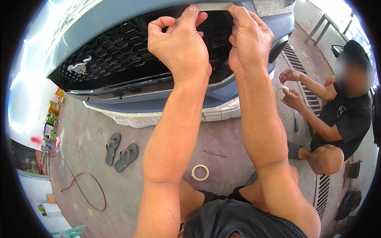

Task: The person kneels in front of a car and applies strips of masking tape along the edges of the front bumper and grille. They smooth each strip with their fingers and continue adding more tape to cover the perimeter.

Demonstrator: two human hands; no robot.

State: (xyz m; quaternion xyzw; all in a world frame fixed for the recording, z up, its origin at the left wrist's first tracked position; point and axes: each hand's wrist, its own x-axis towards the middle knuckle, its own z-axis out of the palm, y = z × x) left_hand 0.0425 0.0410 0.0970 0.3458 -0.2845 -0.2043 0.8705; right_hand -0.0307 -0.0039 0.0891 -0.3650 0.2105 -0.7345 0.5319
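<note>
A pale strip of masking tape (211,6) stretches between my two hands along the upper edge of a car's black honeycomb grille (115,49). My left hand (180,45) is closed, its thumb pressed on the strip's left end. At the other end, my right hand (251,41) pinches the strip between thumb and fingers. The blue-grey front bumper (226,93) surrounds the grille, with masking paper (143,119) hanging along its lower edge. More paper covers the headlight area (274,7) beyond my right hand. A silver horse emblem (80,66) sits on the grille's left part.
A co-worker (341,115) crouches at the right, holding a tape roll (282,93). On the floor lie another tape roll (200,172), a thin pen-like tool (215,153), sandals (126,158) and a red hose (104,194). Cans (51,119) line the left wall; drain grates (303,75) run at right.
</note>
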